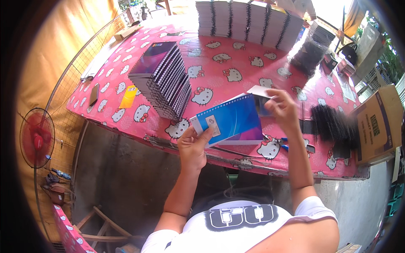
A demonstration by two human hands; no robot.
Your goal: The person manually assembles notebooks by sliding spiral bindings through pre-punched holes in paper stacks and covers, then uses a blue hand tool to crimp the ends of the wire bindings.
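Observation:
My left hand [193,148] grips the lower left end of a blue notebook [238,117] with a row of punched holes along its top edge. The thumb lies on its cover, beside a small pale label. My right hand [283,107] pinches a small white card [258,90] just above the notebook's right end. Beneath the notebook, a purple cover [249,137] lies partly hidden on the pink table. To the left rises a stack of spiral-bound notebooks [168,84] with dark purple covers.
Tall rows of bound notebooks [244,24] stand at the back, near a plastic-wrapped dark bundle [308,55]. Black binding coils [331,122] lie at right beside a cardboard box [376,126]. A yellow card [128,97] rests near the left edge. A red fan [38,139] stands off the table.

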